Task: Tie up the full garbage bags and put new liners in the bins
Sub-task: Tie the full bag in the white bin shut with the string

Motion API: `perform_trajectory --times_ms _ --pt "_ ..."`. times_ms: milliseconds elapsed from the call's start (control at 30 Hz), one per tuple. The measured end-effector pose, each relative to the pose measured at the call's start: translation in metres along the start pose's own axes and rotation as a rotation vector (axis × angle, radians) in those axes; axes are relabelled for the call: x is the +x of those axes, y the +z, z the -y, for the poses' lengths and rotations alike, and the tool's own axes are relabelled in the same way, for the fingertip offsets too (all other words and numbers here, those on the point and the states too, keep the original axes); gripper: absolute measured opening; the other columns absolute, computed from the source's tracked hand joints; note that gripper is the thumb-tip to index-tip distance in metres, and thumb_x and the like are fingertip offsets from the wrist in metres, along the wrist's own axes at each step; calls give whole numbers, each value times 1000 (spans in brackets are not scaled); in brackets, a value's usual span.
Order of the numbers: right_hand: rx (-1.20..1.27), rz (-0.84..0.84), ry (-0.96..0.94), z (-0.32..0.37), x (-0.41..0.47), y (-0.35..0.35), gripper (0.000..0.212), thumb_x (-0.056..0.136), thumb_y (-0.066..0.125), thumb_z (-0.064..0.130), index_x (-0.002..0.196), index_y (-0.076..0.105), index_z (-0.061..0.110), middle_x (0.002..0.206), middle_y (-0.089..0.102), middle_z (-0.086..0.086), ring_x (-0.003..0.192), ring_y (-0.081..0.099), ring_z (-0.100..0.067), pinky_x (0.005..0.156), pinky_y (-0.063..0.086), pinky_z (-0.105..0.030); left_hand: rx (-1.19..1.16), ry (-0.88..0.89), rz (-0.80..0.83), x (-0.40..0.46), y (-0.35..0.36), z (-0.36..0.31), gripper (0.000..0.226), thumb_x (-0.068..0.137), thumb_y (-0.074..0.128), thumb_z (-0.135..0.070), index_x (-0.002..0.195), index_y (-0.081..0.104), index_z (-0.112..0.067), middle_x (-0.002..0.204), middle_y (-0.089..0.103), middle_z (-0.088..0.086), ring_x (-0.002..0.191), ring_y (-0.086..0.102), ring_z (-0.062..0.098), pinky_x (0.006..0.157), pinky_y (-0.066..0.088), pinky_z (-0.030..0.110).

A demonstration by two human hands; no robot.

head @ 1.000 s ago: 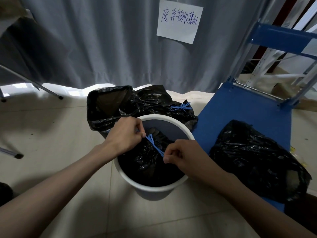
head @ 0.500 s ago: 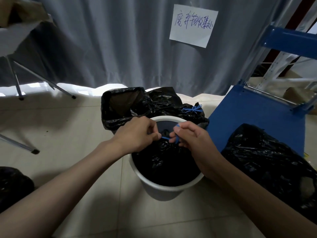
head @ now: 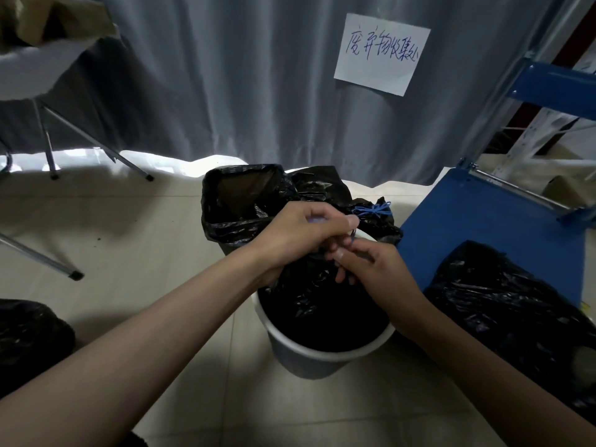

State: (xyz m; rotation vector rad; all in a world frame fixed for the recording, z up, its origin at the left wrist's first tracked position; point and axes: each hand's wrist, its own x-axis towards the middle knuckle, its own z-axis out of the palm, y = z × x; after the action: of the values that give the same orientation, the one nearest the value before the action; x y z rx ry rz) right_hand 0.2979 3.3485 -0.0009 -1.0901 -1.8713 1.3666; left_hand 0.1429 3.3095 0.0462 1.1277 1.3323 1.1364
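On the tiled floor (head: 135, 253) at centre sits a white bin (head: 309, 359) with a black garbage bag (head: 316, 304) inside it, bag top gathered up toward the hands. Left hand (head: 300, 235) is over the far side of the bin, fingers curled, pinching the gathered bag neck and a thin blue drawstring (head: 352, 242). Right hand (head: 371, 269) meets it from the right, fingers curled, thumb and fingertips pinching the same drawstring just beside the left fingers. The two hands touch or nearly touch; the exact grip on the string is partly hidden and slightly blurred.

Behind the bin, touching its far rim, lies a second black bag (head: 245, 201) with its mouth open at the left. Next to it on the right is a closed bag (head: 377, 221), its blue tie (head: 374, 209) knotted in a bow. Right of the bin a blue platform (head: 483, 227) carries another black bag (head: 516, 317), bulky and crumpled. A further black bag (head: 29, 333) shows at the left edge on the floor.

Grey curtain (head: 225, 75) hangs across the back, with a white paper sign (head: 380, 54) carrying handwritten blue characters pinned to it. Metal chair legs (head: 96, 146) stand at upper left. Blue and white shelving frame (head: 554, 88) at upper right.
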Motion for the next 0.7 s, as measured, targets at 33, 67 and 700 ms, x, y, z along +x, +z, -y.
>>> perform_trajectory --times_ms 33,67,700 --pt "37 -20 22 -2 0 -1 22 99 56 16 92 71 2 64 66 -7 56 54 -6 59 43 -18 -21 20 0 2 2 3 26 87 72 -21 98 67 2 84 69 16 72 61 22 73 55 33" --pt "70 -32 42 -3 0 -3 24 100 53 17 93 70 2 65 67 -7 57 54 -7 60 44 -19 4 51 -7 5 2 6 27 85 74 -20 104 67 -2 89 71 17 76 63 23 78 56 37" --pt "391 -81 176 -23 1 -16 20 91 66 11 95 70 -8 82 72 -18 69 68 -17 60 52 -19 729 325 -103 15 6 41 15 76 81 -17 71 67 -20 69 67 -7 67 62 6 64 47 15"
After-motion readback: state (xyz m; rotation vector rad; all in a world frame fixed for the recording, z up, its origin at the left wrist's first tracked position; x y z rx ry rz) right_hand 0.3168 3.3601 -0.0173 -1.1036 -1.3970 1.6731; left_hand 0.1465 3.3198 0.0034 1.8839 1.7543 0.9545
